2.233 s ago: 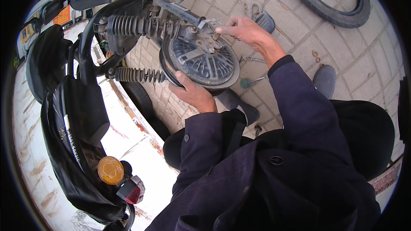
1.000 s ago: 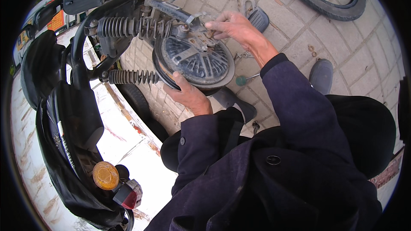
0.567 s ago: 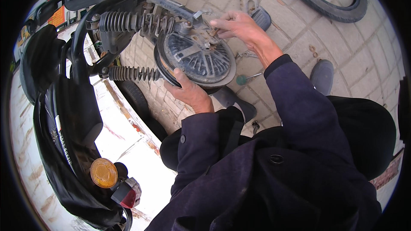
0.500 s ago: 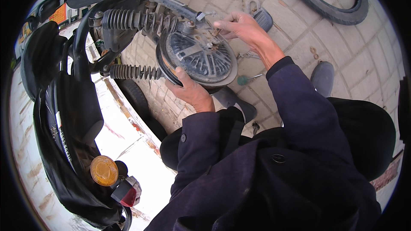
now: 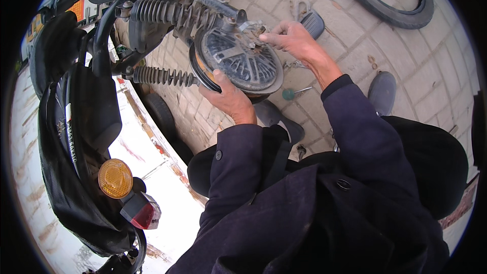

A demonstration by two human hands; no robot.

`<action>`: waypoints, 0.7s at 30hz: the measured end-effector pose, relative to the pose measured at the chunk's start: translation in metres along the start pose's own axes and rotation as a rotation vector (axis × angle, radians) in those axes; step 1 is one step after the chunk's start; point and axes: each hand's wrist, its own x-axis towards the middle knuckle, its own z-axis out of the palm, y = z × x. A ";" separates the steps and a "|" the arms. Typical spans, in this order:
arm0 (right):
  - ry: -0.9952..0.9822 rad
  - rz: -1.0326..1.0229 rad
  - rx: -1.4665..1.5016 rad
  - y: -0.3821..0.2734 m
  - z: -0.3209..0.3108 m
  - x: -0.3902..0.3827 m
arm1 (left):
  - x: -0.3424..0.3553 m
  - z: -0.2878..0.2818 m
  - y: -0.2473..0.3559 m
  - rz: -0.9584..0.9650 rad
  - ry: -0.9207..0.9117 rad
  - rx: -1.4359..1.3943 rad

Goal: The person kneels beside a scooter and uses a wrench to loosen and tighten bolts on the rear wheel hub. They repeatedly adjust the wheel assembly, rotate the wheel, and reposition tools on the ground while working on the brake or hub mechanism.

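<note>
In the head view, a tyreless wheel (image 5: 238, 66) is seen just beside a coil spring (image 5: 165, 76) — gripped at its edge by the left hand (image 5: 231, 100), while the right hand (image 5: 295, 44) is poised near its centre — whether clamped on anything cannot be told

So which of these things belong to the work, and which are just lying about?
Apparently part of the work:
wheel hub, left hand on its rim, right hand near its centre

Seemingly lying about, untouched:
loose tyre
green-handled screwdriver
black footrest-like piece
</note>
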 end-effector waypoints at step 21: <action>0.157 -0.046 -0.162 0.005 -0.003 0.016 | -0.001 0.000 0.001 0.020 0.051 0.067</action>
